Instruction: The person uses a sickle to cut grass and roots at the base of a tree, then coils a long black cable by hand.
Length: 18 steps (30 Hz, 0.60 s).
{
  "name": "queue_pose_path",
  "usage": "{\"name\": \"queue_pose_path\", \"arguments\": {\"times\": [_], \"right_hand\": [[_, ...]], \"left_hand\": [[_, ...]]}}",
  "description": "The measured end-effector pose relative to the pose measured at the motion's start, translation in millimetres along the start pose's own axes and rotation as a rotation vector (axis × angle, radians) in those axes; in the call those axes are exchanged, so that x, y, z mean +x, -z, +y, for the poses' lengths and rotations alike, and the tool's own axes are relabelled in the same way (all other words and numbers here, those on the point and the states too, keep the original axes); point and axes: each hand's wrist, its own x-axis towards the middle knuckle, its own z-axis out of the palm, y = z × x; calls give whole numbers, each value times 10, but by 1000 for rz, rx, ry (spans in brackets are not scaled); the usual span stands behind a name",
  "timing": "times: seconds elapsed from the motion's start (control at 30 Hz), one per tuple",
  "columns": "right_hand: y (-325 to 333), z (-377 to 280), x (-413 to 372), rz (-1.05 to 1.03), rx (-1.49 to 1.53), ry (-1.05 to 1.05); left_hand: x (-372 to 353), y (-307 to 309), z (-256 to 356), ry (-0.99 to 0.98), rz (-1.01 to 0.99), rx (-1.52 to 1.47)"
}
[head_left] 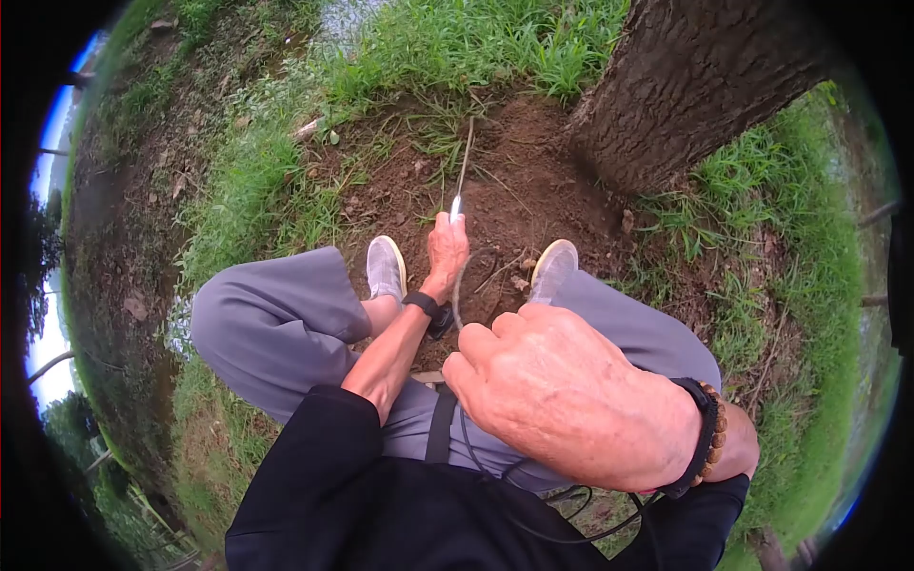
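My left hand (446, 252) reaches forward between the shoes, its fingers closed round the near end of a thin, pale rod (465, 164). The rod is bright white just beyond my fingers and its far tip meets the dug soil by a patch of grass. Close to the camera is my right hand (552, 395), curled into a fist with its back turned up. A thin, curved grey-brown strip (458, 295) runs from beside its knuckles toward the soil; whether the fist holds it is hidden.
A thick tree trunk (685, 95) rises at the upper right. Loose brown soil (533, 162) lies ahead, with green grass (457, 48) around it. My two shoes (386, 266) flank the soil. A black cable (543, 535) loops across my lap beneath the right wrist.
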Motion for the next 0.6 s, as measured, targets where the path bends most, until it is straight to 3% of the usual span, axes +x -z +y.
{"name": "queue_pose_path", "arguments": {"times": [0.17, 0.27, 0.4, 0.6], "right_hand": [[-6, 11, 20, -40, -6, -17], [-1, 24, 25, -26, -23, -14], [-1, 39, 36, -38, -24, -34], [-28, 6, 4, -30, -49, -25]], "left_hand": [[468, -134, 691, -98, -15, -121], [818, -278, 747, -163, -72, -78], [782, -312, 129, 54, -209, 92], [66, -113, -174, 79, -177, 47]]}}
